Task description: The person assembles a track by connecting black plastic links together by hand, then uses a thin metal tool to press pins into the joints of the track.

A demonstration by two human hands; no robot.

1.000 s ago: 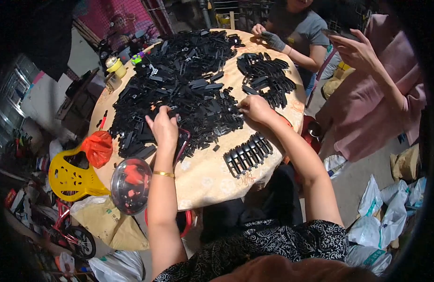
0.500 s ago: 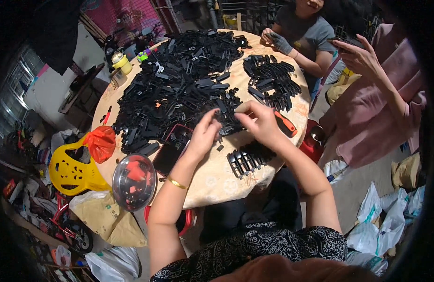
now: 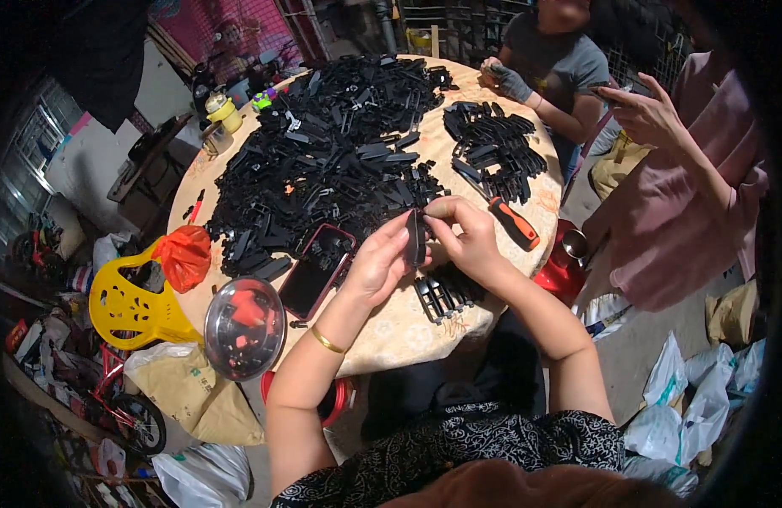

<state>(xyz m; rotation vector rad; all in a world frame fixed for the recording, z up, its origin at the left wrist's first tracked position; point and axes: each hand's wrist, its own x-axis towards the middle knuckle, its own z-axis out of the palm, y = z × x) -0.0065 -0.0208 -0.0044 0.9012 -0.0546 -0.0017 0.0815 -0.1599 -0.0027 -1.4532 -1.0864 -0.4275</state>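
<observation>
My left hand (image 3: 379, 264) grips a long, narrow black plastic part (image 3: 416, 241), held upright over the near side of the round table. The fingers of my right hand (image 3: 469, 239) are pinched together at the upper end of that same part; whether a smaller piece sits between them is hidden. Just beyond both hands spreads a large heap of black plastic parts (image 3: 323, 161). Below my right hand lies a row of similar black parts (image 3: 446, 294), partly covered by the hand.
An orange-and-black handled screwdriver (image 3: 514, 224) lies at right, beside another pile of black parts (image 3: 497, 144). Left of my forearm are a phone (image 3: 311, 279) and a clear bowl (image 3: 245, 330) with red pieces. One person (image 3: 552, 68) sits across; another (image 3: 670, 178) stands at right.
My left hand has drawn back from the heap and now holds a black plastic part. My right hand has shifted slightly nearer to me, and its fingers meet that part.
</observation>
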